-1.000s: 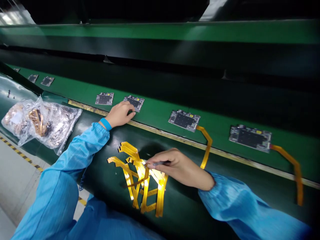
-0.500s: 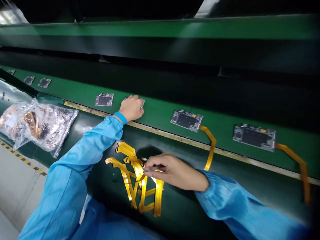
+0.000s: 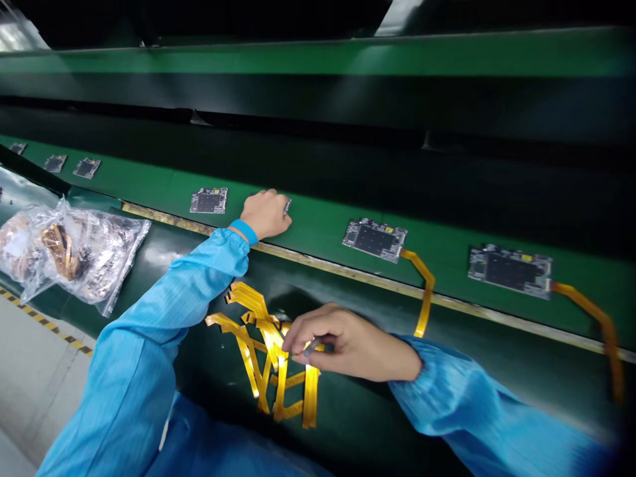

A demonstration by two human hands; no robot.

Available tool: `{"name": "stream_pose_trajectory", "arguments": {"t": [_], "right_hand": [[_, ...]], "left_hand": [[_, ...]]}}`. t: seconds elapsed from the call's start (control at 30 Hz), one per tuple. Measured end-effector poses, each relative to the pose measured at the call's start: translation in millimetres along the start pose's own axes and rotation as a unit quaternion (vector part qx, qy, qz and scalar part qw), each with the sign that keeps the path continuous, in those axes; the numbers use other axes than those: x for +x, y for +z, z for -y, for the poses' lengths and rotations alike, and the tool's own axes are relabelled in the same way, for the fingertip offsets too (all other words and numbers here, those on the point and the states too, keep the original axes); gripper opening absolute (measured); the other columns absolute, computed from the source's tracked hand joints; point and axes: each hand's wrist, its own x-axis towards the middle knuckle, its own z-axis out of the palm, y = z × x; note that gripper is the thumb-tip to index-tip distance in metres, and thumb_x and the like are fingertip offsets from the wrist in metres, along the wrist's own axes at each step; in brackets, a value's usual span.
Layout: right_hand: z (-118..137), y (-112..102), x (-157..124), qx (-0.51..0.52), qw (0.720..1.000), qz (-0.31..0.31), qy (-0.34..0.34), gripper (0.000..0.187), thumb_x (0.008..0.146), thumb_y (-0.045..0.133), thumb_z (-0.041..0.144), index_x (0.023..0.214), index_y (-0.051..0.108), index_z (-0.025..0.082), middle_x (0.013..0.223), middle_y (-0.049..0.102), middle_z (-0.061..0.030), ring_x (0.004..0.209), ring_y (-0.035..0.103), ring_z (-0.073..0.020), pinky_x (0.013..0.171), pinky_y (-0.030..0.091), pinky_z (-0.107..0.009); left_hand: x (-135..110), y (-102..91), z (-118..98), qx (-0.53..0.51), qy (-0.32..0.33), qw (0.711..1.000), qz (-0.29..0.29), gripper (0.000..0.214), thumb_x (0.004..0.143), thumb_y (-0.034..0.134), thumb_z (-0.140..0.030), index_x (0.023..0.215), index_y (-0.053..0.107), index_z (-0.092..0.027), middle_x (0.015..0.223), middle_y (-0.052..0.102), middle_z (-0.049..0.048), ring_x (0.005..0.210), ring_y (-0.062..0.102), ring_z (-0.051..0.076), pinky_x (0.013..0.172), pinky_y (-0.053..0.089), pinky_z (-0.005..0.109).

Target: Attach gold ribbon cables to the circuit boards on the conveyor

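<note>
My left hand point(image 3: 267, 213) is closed over a circuit board point(image 3: 287, 207) on the green belt; its fingers hide most of the board. Beside it on the left lies another bare circuit board point(image 3: 209, 201). My right hand point(image 3: 342, 341) hovers above a loose pile of orange flex cables point(image 3: 281, 384) on the near bench. Its fingers pinch a slim grey tool point(image 3: 313, 346), perhaps tweezers; the tip is hard to make out. To the right, two circuit boards, a nearer one point(image 3: 375, 239) and a further one point(image 3: 511, 270), each have an orange flex cable point(image 3: 426, 291) hanging from one end.
Several smaller-looking boards point(image 3: 87, 167) sit further left on the belt point(image 3: 308, 232). A clear plastic bag point(image 3: 94, 252) with cables inside lies on the left of the bench. A pale strip point(image 3: 348, 271) edges the belt, and a dark panel stands behind.
The nearer boards have shifted slightly right with the belt, and my left hand has moved along with its board. The grey tool has turned a little in my right hand.
</note>
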Motion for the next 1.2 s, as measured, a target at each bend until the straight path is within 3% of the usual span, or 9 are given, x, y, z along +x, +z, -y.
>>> {"name": "stream_pose_trajectory", "arguments": {"t": [0.23, 0.43, 0.57, 0.7, 0.83, 1.0, 1.2], "right_hand": [[4, 0, -2, -0.026, 0.998, -0.028, 0.051, 0.027, 0.100, 0.067, 0.042, 0.092, 0.073, 0.018, 0.082, 0.076, -0.0058, 0.069, 0.067, -0.0129, 0.059, 0.050, -0.022], [5, -3, -1, 0.012, 0.996, -0.066, 0.066, 0.045, 0.097, 0.068, 0.058, 0.079, 0.072, 0.017, 0.103, 0.074, -0.0126, 0.076, 0.064, -0.0139, 0.064, 0.052, -0.027], [2, -11, 2, 0.025, 0.984, -0.134, 0.112, 0.053, 0.090, 0.070, 0.069, 0.080, 0.073, 0.018, 0.081, 0.073, -0.0080, 0.070, 0.064, -0.0163, 0.065, 0.054, -0.030], [-11, -37, 12, -0.057, 0.956, -0.256, 0.134, 0.059, 0.085, 0.068, 0.077, 0.084, 0.076, 0.019, 0.076, 0.073, -0.0061, 0.067, 0.063, -0.0177, 0.063, 0.052, -0.030], [-33, -79, 27, -0.163, 0.915, -0.343, 0.136, 0.057, 0.085, 0.066, 0.076, 0.083, 0.076, 0.020, 0.075, 0.072, -0.0050, 0.069, 0.063, -0.0192, 0.065, 0.050, -0.031], [-58, -123, 41, -0.266, 0.874, -0.370, 0.169, 0.046, 0.088, 0.063, 0.062, 0.083, 0.076, 0.018, 0.073, 0.072, -0.0050, 0.069, 0.062, -0.0199, 0.064, 0.046, -0.030], [-65, -137, 52, -0.355, 0.838, -0.346, 0.227, 0.033, 0.090, 0.062, 0.046, 0.087, 0.080, 0.019, 0.072, 0.072, -0.0041, 0.066, 0.060, -0.0184, 0.060, 0.040, -0.030]], "left_hand": [[4, 3.0, -12, -0.001, 0.005, 1.000, -0.001, 0.035, 0.094, 0.056, -0.024, 0.120, 0.075, -0.009, 0.123, 0.071, 0.0201, 0.121, 0.067, 0.036, 0.095, 0.055, 0.043], [5, 4.7, -9, -0.027, 0.020, 0.999, -0.004, 0.030, 0.094, 0.055, -0.020, 0.113, 0.076, -0.012, 0.117, 0.073, 0.0179, 0.115, 0.069, 0.034, 0.094, 0.054, 0.040], [1, 7.1, 0, -0.064, 0.052, 0.996, -0.018, 0.022, 0.093, 0.056, -0.018, 0.101, 0.076, -0.015, 0.109, 0.074, 0.0143, 0.105, 0.070, 0.030, 0.091, 0.053, 0.038], [-3, 13.1, 8, -0.087, 0.099, 0.991, -0.036, 0.020, 0.091, 0.054, -0.015, 0.093, 0.074, -0.016, 0.105, 0.074, 0.0122, 0.102, 0.069, 0.027, 0.091, 0.052, 0.037], [-5, 18.8, 11, -0.099, 0.131, 0.985, -0.054, 0.021, 0.090, 0.052, -0.012, 0.089, 0.073, -0.017, 0.100, 0.073, 0.0112, 0.102, 0.068, 0.027, 0.090, 0.052, 0.037], [-9, 18.9, 9, -0.105, 0.140, 0.983, -0.055, 0.021, 0.091, 0.052, -0.013, 0.093, 0.073, -0.017, 0.102, 0.071, 0.0110, 0.102, 0.067, 0.026, 0.093, 0.053, 0.037], [-10, 19.8, 4, -0.099, 0.154, 0.982, -0.047, 0.022, 0.095, 0.050, -0.013, 0.094, 0.072, -0.017, 0.106, 0.070, 0.0104, 0.105, 0.066, 0.026, 0.096, 0.052, 0.038]]}}
